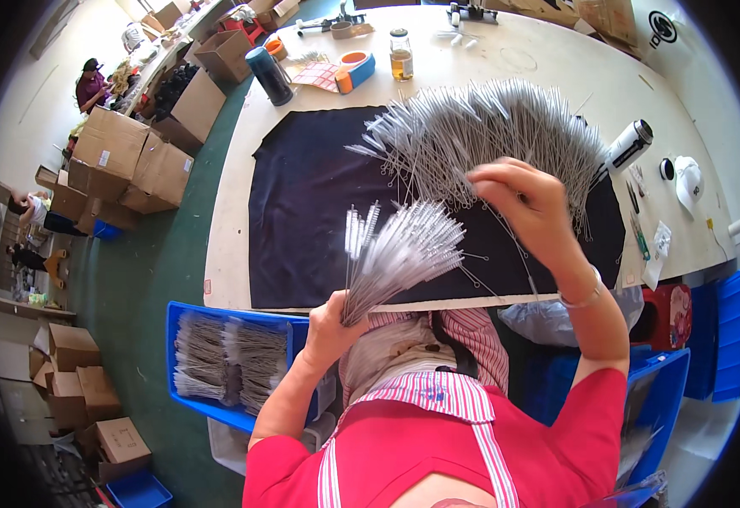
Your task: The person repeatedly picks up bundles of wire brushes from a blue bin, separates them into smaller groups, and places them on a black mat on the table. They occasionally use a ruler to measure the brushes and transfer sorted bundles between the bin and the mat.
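Observation:
My left hand [329, 320] grips a fanned bundle of thin wire brushes with white bristle tips [399, 250], held at the near edge of the table. My right hand [526, 201] reaches over a large spread pile of the same brushes [488, 127] and pinches at its near edge. Both lie over a black cloth [302, 195] that covers the pale table [556, 59]. A few loose brushes [480, 275] lie on the cloth between my hands.
A blue bin [185, 317] at my left holds bundled brushes. A dark bottle [268, 76], a jar of amber liquid [401, 55], tape rolls [354, 69], a white-and-black flask [628, 146] and a white cap [689, 179] stand on the table. Cardboard boxes [133, 161] and other people [90, 85] are at far left.

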Tool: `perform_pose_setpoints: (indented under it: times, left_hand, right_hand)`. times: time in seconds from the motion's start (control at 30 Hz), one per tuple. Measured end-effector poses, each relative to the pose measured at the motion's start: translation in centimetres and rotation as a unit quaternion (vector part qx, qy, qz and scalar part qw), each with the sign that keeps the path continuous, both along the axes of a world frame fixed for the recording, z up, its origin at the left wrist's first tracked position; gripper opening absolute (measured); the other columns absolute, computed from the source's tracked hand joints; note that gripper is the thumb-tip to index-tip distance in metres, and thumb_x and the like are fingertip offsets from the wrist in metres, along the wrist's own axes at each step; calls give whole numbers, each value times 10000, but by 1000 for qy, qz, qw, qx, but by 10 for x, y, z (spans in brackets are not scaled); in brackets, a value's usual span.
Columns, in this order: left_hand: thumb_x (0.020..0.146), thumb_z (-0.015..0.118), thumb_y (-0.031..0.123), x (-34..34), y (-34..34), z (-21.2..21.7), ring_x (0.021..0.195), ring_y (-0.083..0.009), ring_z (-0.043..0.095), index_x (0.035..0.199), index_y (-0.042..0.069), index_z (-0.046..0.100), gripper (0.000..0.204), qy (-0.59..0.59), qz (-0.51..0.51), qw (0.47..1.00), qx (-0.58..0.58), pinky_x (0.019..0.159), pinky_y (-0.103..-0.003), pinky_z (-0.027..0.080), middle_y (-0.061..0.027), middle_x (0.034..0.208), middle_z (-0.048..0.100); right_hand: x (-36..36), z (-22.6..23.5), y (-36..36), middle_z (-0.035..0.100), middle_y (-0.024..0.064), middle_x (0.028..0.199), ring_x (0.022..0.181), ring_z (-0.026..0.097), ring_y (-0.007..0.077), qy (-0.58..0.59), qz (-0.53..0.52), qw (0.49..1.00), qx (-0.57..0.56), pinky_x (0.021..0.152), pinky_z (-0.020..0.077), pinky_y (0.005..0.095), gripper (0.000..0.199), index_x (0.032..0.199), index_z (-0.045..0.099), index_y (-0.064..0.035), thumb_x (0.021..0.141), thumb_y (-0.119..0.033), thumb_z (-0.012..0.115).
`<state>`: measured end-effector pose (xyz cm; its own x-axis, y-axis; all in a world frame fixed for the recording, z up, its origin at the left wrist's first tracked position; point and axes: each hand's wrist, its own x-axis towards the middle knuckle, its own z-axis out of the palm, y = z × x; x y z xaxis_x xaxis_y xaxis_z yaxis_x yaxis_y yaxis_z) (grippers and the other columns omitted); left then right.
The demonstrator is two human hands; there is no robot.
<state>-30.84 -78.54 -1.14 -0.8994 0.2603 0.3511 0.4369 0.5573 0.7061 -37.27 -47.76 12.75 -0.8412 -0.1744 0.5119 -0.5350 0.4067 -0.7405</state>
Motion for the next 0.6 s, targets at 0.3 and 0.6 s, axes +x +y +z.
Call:
perform_pose_setpoints:
  times: [0.3,0.6]
  left_hand:
    - [671,749,67,13,-24,-11,652,-332,642,994,37,572,370,-50,-4,999,-21,573,-382,507,-153,731,635]
    - [715,732,91,15,-23,-12,649,-240,659,1019,37,583,342,-100,32,994,-45,606,-330,509,-147,758,657]
  right_hand:
    - [-44,-19,-78,641,147,827,795,618,227,-95,160,975,125,702,480,332,165,864,634,19,857,-146,638]
    - [-76,24,45,482,-65,694,678,434,39,-23,-160,982,-97,649,391,227,246,856,620,-21,948,-244,575]
